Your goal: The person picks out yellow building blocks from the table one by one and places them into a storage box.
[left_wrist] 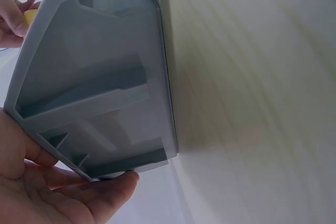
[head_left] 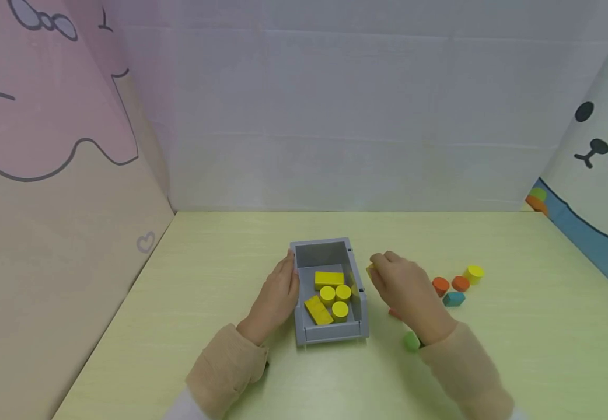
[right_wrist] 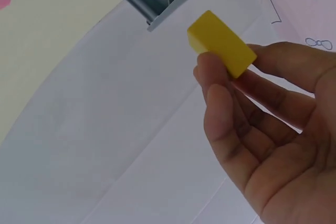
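Observation:
A grey plastic storage bin (head_left: 331, 333) stands on the table. Inside lie two yellow rectangular blocks (head_left: 329, 279) and three yellow cylinders (head_left: 339, 311). My left hand (head_left: 278, 294) holds the bin along its left side; in the left wrist view its fingers (left_wrist: 113, 198) bend round the bin's far end. Just beyond the bin's right wall, my right hand (head_left: 404, 289) pinches a yellow rectangular block (right_wrist: 220, 43) between thumb and fingers, raised above the table. In the head view most of that block is hidden by the hand.
Right of the right hand lie two orange-red pieces (head_left: 440, 286), a teal block (head_left: 453, 299) and a yellow cylinder (head_left: 474, 274). A green piece (head_left: 411, 341) and a partly hidden red piece (head_left: 395, 314) are near the right forearm. A pale curtain (head_left: 351, 116) closes the table's far edge.

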{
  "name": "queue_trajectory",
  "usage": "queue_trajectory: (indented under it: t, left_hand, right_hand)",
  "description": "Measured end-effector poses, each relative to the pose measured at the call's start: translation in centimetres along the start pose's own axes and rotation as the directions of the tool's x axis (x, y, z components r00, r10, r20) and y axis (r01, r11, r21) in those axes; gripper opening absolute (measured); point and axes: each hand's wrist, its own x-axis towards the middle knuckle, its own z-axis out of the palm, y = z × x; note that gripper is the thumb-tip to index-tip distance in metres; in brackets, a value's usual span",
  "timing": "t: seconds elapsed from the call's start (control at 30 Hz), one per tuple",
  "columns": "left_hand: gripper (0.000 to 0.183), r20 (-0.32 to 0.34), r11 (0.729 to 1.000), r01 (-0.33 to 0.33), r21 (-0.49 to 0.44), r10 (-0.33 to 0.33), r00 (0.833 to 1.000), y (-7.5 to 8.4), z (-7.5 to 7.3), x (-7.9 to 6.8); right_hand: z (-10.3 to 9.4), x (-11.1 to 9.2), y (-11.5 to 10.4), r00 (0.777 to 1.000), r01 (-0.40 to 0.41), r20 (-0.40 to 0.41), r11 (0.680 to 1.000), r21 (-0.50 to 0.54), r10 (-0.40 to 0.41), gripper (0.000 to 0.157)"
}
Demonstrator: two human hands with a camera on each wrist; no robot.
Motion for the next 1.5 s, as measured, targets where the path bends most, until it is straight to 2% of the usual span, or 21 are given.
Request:
queue_trajectory:
  t: [0.2, 0.4, 0.73, 0.93, 1.07, 1.3, 1.5]
  left_hand:
    - [0.05, -0.003, 1.0, -0.006, 0.005, 0.006, 1.0, -0.1, 0.0, 0.0]
    - [0.05, -0.011, 1.0, -0.012, 0.006, 0.012, 1.0, -0.2, 0.1, 0.1]
    - [0.05, -0.02, 1.0, -0.02, 0.009, 0.021, 1.0, -0.3, 0.1, 0.1]
    - [0.049, -0.034, 0.999, -0.04, 0.013, 0.04, 0.999, -0.3, 0.1, 0.1]
    - [0.049, -0.038, 0.999, -0.044, 0.012, 0.045, 0.998, -0.3, 0.0, 0.1]
    - [0.049, -0.037, 0.999, -0.044, 0.015, 0.044, 0.998, -0.3, 0.0, 0.1]
    - [0.049, -0.033, 0.999, -0.035, 0.011, 0.035, 0.999, -0.2, 0.0, 0.1]
  right_hand:
    - [0.0, -0.1, -1.4, 1.0, 0.017, 0.0, 0.999, 0.036, -0.017, 0.016]
    - [0.4, -0.2, -2.4, 0.998, 0.071, -0.007, 0.996, 0.062, -0.07, 0.018]
    - [1.5, -0.3, -3.6, 0.994, 0.079, 0.069, 0.995, 0.063, -0.084, 0.014]
    - [2.2, -0.3, -4.1, 0.992, 0.092, 0.086, 0.995, 0.049, -0.095, 0.014]
    - [2.8, -0.5, -4.2, 0.988, 0.125, 0.095, 0.992, -0.002, -0.124, 0.014]
    - [3.7, -0.6, -4.4, 0.976, 0.188, 0.138, 0.969, -0.161, -0.166, 0.018]
    - [4.0, -0.4, -4.5, 0.968, 0.191, 0.211, 0.95, -0.246, -0.14, 0.025]
